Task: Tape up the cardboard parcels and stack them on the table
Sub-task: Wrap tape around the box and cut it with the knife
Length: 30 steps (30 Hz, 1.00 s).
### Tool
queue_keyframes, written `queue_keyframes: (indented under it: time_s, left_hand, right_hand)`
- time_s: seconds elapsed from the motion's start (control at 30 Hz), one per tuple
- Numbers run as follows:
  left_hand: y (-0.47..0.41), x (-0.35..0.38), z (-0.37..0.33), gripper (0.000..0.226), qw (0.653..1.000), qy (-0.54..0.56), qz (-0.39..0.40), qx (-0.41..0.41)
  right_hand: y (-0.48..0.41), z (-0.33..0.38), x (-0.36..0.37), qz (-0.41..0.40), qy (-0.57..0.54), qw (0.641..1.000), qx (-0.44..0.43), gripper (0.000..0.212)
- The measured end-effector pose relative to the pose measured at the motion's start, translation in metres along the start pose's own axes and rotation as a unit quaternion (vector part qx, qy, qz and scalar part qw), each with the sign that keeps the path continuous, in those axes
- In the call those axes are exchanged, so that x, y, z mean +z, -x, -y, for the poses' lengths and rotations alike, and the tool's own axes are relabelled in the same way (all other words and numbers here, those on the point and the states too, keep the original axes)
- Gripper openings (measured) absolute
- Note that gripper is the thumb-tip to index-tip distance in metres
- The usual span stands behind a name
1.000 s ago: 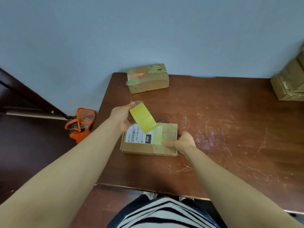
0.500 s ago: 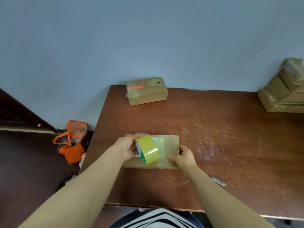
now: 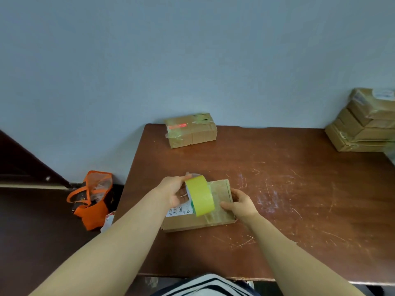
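Note:
A flat cardboard parcel (image 3: pixel 181 222) with a white shipping label lies on the brown table (image 3: pixel 288 199), near its left front. My left hand (image 3: pixel 173 193) grips a roll of yellow-green tape (image 3: pixel 199 195) held upright just above the parcel's top. A glossy band of tape crosses the parcel's right part. My right hand (image 3: pixel 240 202) rests on the parcel's right end, fingers pressing the taped face. A taped parcel (image 3: pixel 191 130) sits alone at the table's far left edge by the wall.
A stack of several cardboard parcels (image 3: pixel 363 124) stands at the table's far right corner. An orange bag (image 3: pixel 93 201) sits on the dark floor left of the table. A pale blue wall closes the back. The table's front edge is near my striped shirt.
My left hand lowered the tape roll from above the parcel down toward its top. My right hand stayed on the parcel's right end. The view tilted up, bringing the right stack into sight.

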State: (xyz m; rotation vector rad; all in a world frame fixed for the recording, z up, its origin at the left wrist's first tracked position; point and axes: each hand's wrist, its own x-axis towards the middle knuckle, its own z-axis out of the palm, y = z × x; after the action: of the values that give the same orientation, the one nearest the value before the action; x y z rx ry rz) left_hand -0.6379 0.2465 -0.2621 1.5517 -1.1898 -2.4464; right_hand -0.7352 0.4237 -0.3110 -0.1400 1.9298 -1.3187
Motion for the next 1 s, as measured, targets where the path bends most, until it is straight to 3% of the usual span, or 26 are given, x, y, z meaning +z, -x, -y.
queue_keyframes:
  time_s: [0.07, 0.13, 0.2, 0.3, 0.43, 0.53, 0.63, 0.83, 0.9, 1.0]
  left_hand:
    - [0.001, 0.010, 0.000, 0.036, 1.000, -0.009, 0.005, 0.007]
    - [0.000, 0.019, 0.000, 0.035, 1.000, -0.021, 0.011, 0.011]
    - [-0.002, 0.030, 0.000, 0.030, 1.000, -0.025, 0.012, 0.007]
    - [-0.007, 0.047, -0.003, 0.017, 1.000, -0.018, 0.014, -0.001]
    - [-0.018, 0.067, -0.002, 0.017, 0.999, -0.050, -0.001, 0.010]
    - [-0.029, 0.077, -0.002, 0.006, 0.993, -0.102, -0.036, 0.054]
    - [-0.038, 0.081, -0.017, 0.010, 0.990, -0.082, -0.078, 0.087]
    - [-0.043, 0.090, -0.007, 0.013, 0.980, -0.147, -0.059, 0.121]
    - [-0.048, 0.085, 0.002, 0.013, 0.968, -0.194, -0.057, 0.151]
    - [-0.056, 0.077, 0.011, 0.015, 0.913, -0.341, -0.053, 0.217]
  right_hand:
    - [0.004, 0.001, 0.005, -0.073, 0.033, 0.995, -0.053, 0.033]
    - [0.016, 0.006, 0.007, -0.131, -0.048, 0.986, -0.087, 0.018]
    - [0.031, 0.011, 0.006, -0.110, -0.121, 0.979, -0.125, 0.022]
    - [0.047, 0.011, 0.002, -0.029, -0.073, 0.980, -0.185, 0.035]
    - [0.053, 0.016, -0.003, 0.027, -0.020, 0.989, -0.144, 0.017]
    - [0.056, 0.027, -0.009, -0.037, -0.026, 0.987, -0.154, 0.027]
    - [0.063, 0.030, -0.010, -0.105, -0.010, 0.982, -0.157, 0.046]
    - [0.078, 0.020, -0.013, -0.149, -0.020, 0.982, -0.111, 0.027]
    - [0.083, 0.018, -0.011, -0.153, 0.013, 0.981, -0.115, 0.013]
    - [0.090, 0.013, -0.002, -0.163, 0.052, 0.976, -0.135, 0.023]
